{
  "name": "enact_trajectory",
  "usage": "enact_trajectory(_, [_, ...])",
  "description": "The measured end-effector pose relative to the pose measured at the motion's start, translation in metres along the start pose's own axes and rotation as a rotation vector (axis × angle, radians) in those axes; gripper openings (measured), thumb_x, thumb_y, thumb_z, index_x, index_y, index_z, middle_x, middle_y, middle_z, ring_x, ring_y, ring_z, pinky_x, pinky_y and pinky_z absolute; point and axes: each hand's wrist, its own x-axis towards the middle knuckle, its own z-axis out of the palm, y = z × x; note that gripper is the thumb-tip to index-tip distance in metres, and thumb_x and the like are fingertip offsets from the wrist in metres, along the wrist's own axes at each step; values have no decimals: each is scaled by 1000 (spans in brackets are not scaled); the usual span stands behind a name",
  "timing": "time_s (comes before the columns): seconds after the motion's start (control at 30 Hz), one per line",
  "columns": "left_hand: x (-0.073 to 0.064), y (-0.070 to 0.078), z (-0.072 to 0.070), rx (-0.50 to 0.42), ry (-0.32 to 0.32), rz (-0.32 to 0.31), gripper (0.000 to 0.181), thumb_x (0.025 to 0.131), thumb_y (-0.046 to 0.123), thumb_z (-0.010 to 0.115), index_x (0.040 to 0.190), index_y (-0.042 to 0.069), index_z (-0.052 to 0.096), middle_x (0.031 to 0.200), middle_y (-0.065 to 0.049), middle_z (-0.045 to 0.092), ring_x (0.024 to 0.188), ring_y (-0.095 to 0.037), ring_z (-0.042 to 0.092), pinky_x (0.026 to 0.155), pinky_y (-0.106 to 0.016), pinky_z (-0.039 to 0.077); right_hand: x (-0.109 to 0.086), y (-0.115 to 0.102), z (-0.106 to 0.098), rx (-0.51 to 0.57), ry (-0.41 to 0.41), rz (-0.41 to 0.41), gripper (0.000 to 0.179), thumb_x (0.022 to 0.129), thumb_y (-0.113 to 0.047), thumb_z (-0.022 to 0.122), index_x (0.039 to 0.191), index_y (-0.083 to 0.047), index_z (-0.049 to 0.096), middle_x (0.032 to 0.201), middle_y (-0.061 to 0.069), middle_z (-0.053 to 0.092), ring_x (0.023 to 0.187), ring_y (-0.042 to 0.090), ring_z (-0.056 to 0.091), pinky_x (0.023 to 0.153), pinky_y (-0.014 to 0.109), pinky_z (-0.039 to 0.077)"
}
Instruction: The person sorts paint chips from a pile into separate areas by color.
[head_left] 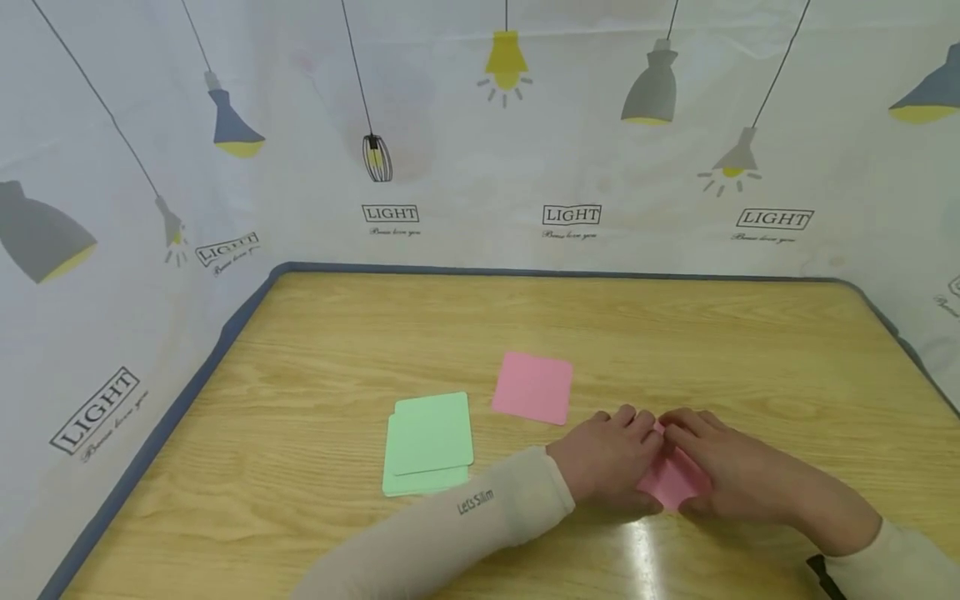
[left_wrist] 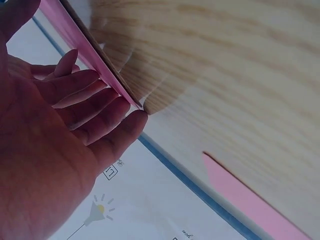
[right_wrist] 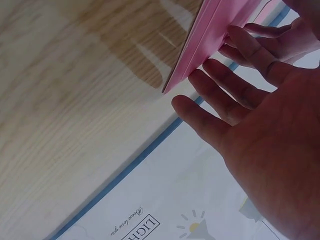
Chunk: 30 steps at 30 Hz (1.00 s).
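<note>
Low over the front right of the table, both hands hold a small stack of pink square cards (head_left: 681, 482) between them. My left hand (head_left: 609, 454) grips the stack's left side, fingers at the far edge and thumb at the near edge. Opposite it, my right hand (head_left: 742, 471) grips the right side in the same way. Layered edges of the pink stack (right_wrist: 212, 42) show beside the fingertips in the right wrist view. Fingers cover part of the stack. A single-looking pink square card (head_left: 533, 387) lies flat just beyond the left hand.
Left of the hands, a slightly uneven pile of mint-green square cards (head_left: 431, 437) lies near the left forearm. The wood-grain table (head_left: 300, 367) has a blue edge. A white cloth printed with lamps (head_left: 465, 167) surrounds its back and sides.
</note>
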Motion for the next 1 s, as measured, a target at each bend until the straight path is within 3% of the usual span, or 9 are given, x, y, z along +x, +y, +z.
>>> enact_trajectory(0.2, [0, -3, 0, -15, -6, 1, 83, 88, 75, 44, 150, 20, 38, 142, 6, 39, 126, -11, 39, 100, -28, 40, 4, -2, -1, 3, 26, -11, 68, 74, -37, 83, 126, -3, 57, 134, 15, 48, 120, 38, 48, 91, 54, 46])
enact_trajectory(0.33, [-1, -13, -4, -132, -23, -27, 84, 86, 74, 50, 149, 19, 39, 146, 5, 36, 131, -12, 35, 104, -29, 36, 11, -5, -3, 6, 63, -33, 57, 80, -33, 78, 123, -2, 58, 128, 13, 50, 117, 35, 49, 90, 53, 47])
enact_trajectory(0.5, [-11, -49, -9, -215, 25, -70, 73, 88, 62, 59, 143, 17, 46, 149, -1, 36, 134, -19, 35, 103, -29, 38, 38, -12, -10, -20, 145, -89, 37, 83, -22, 77, 112, -5, 61, 115, 6, 54, 107, 30, 52, 84, 48, 50])
enact_trajectory(0.6, [-20, -73, -9, -258, 42, -96, 73, 88, 59, 62, 143, 14, 45, 149, -5, 36, 134, -23, 35, 101, -30, 40, 57, -20, -14, -15, 158, -72, 34, 84, -22, 76, 109, -5, 61, 113, 6, 53, 106, 28, 53, 84, 46, 50])
enact_trajectory(0.83, [-41, -113, 0, -423, -32, -242, 93, 81, 57, 72, 152, 10, 33, 152, -9, 32, 138, -29, 31, 104, -40, 39, 99, -36, -15, -26, 193, -60, 39, 84, -23, 78, 112, -2, 60, 113, 9, 52, 106, 30, 50, 86, 46, 48])
enact_trajectory(1.0, [-47, -128, 14, -493, -79, -307, 109, 78, 55, 76, 157, 10, 16, 157, -10, 26, 142, -30, 25, 108, -40, 34, 119, -44, -10, -28, 105, -32, 52, 82, -33, 80, 118, -2, 58, 122, 13, 49, 110, 33, 50, 89, 48, 47])
